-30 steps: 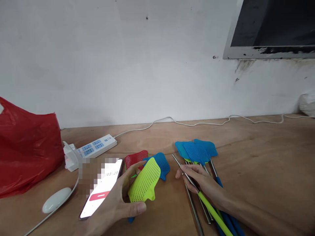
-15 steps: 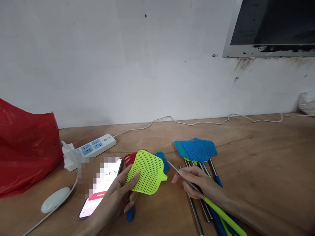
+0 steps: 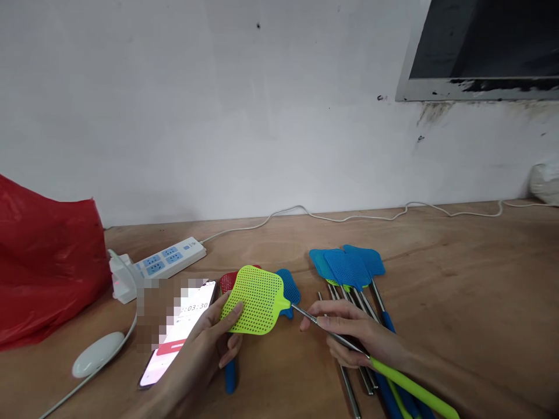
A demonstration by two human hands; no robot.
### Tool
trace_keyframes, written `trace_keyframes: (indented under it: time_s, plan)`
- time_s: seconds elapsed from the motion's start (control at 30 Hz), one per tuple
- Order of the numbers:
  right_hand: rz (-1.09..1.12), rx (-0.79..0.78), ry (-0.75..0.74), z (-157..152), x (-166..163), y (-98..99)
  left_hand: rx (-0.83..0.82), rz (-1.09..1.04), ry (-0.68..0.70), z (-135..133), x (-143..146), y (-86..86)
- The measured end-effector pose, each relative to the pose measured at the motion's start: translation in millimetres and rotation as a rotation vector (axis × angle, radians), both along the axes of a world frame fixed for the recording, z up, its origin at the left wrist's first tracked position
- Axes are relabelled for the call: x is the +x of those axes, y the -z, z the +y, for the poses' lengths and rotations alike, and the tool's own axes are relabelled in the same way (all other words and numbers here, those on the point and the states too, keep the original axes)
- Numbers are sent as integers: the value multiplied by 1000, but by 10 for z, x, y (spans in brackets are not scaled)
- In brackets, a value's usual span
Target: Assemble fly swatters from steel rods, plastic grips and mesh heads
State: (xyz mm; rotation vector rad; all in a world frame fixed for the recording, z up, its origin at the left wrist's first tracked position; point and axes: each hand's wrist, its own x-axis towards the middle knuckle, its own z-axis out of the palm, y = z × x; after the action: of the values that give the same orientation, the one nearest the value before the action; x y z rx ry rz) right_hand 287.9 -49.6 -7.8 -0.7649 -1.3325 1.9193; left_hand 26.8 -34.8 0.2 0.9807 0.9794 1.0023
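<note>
My left hand point(image 3: 218, 334) pinches the yellow-green perforated fly swatter head point(image 3: 255, 299) by its left edge. My right hand point(image 3: 349, 331) grips a metal rod with a yellow-green handle point(image 3: 410, 381). The rod's thin tip point(image 3: 299, 308) meets the neck of the swatter head; how deep it sits inside I cannot tell. Behind the held head lie a red swatter head point(image 3: 227, 281) and a blue one point(image 3: 289, 288), both partly covered. A pile of fly swatters with blue heads point(image 3: 349, 267) lies beyond my right hand, their metal rods and handles running beneath it.
A lit phone point(image 3: 183, 326) lies left of my left hand. Farther left are a white power strip point(image 3: 174, 259), a white oval device point(image 3: 98, 355) with a cable, and a red plastic bag point(image 3: 48, 273). A thin white cable point(image 3: 349, 219) runs along the wall.
The swatter head has shifted slightly left and turned so its neck points up more. The rod tip has moved down to that neck, closing the gap between them.
</note>
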Motion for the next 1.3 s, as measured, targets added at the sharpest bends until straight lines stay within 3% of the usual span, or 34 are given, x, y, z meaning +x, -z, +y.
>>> trace_keyframes:
  time_s: [0.3, 0.57, 0.83, 1.0, 1.3]
  plan:
    - [-41, -9, -14, 15, 16, 1, 1, 7, 16, -31, 38, 12]
    - [-17, -98, -125, 68, 86, -6, 25, 77, -15, -29, 34, 58]
    - [-25, -144, -184, 50, 55, -5, 149, 174, -61, -49, 16, 5]
    - [-6, -124, -189, 29, 39, -16, 164, 222, -3, -87, 20, -11]
    - [-25, -65, -161, -48, -24, -36, 133, 249, 112, -106, -5, 148]
